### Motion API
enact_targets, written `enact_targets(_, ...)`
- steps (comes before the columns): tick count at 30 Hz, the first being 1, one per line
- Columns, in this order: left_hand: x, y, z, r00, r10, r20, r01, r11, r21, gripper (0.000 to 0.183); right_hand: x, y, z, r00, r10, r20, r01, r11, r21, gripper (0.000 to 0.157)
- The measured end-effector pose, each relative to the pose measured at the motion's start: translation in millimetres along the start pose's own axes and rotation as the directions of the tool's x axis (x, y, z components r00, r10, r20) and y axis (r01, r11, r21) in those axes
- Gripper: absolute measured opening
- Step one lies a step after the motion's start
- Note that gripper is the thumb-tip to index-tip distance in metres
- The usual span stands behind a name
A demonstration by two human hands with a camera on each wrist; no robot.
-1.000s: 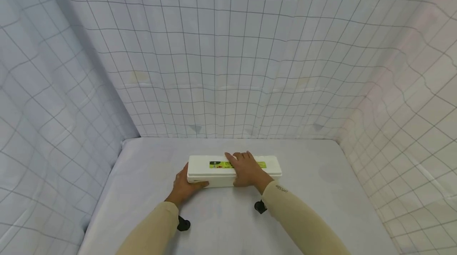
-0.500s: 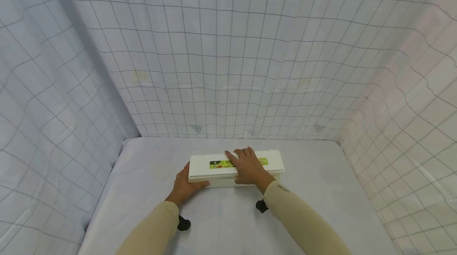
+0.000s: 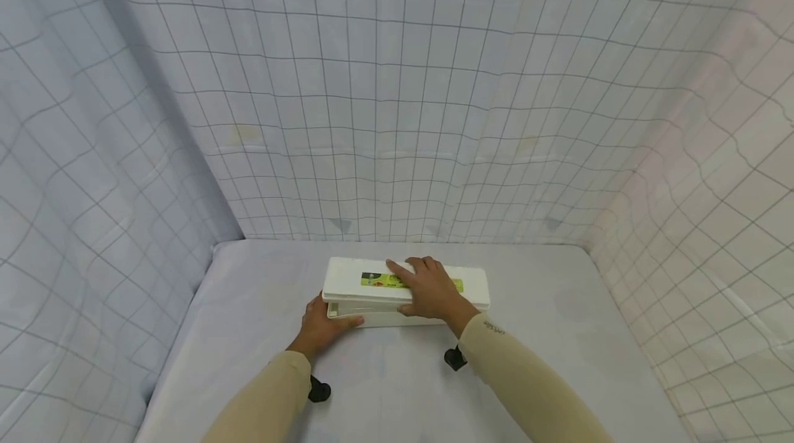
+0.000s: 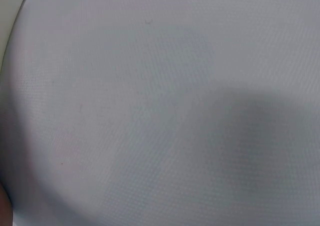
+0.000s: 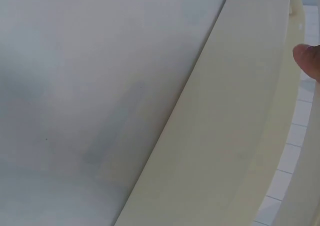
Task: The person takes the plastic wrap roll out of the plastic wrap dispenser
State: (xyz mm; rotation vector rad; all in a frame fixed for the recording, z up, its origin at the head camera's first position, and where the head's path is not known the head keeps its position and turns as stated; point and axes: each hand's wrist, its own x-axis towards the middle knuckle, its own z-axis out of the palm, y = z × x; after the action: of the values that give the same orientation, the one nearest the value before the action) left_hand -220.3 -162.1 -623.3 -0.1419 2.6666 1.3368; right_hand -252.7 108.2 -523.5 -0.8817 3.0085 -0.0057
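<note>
A long white plastic box (image 3: 387,320) lies crosswise on the table in the head view. Its white lid (image 3: 342,279), with a yellow-green label, sits raised and tilted over it, leaving a gap along the front and left end. My left hand (image 3: 318,327) grips the box's left end, thumb along the front wall. My right hand (image 3: 430,291) holds the lid across its middle, fingers over the top and thumb at the near edge. In the right wrist view, the thumb (image 5: 307,61) shows beside the gap between box wall and lid. Most of the box's inside is hidden.
A white cloth covers the table (image 3: 384,388). White sheets with a dark grid form the back wall (image 3: 397,119) and both sides. Small black pieces (image 3: 319,389) show at both wrists, beside beige sleeves (image 3: 267,395).
The lid has come up off the box, first at the right end, then at the left, with the right hand holding it. The left hand stays at the box's left end.
</note>
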Motion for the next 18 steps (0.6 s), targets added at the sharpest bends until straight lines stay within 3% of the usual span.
enact_targets(13,1.1,0.6,-0.4,0.999,0.039,-0.010,-0.039,0.999,0.016,0.111,-7,-1,5.6,0.996,-0.006,-0.084,0.001,0.998,-0.066,0.093)
enact_targets(18,0.5,1.6,-0.9,1.000,0.020,-0.009,-0.020,1.000,-0.009,0.112,-8,2,10.9,0.996,0.010,-0.084,-0.017,0.996,-0.085,0.093)
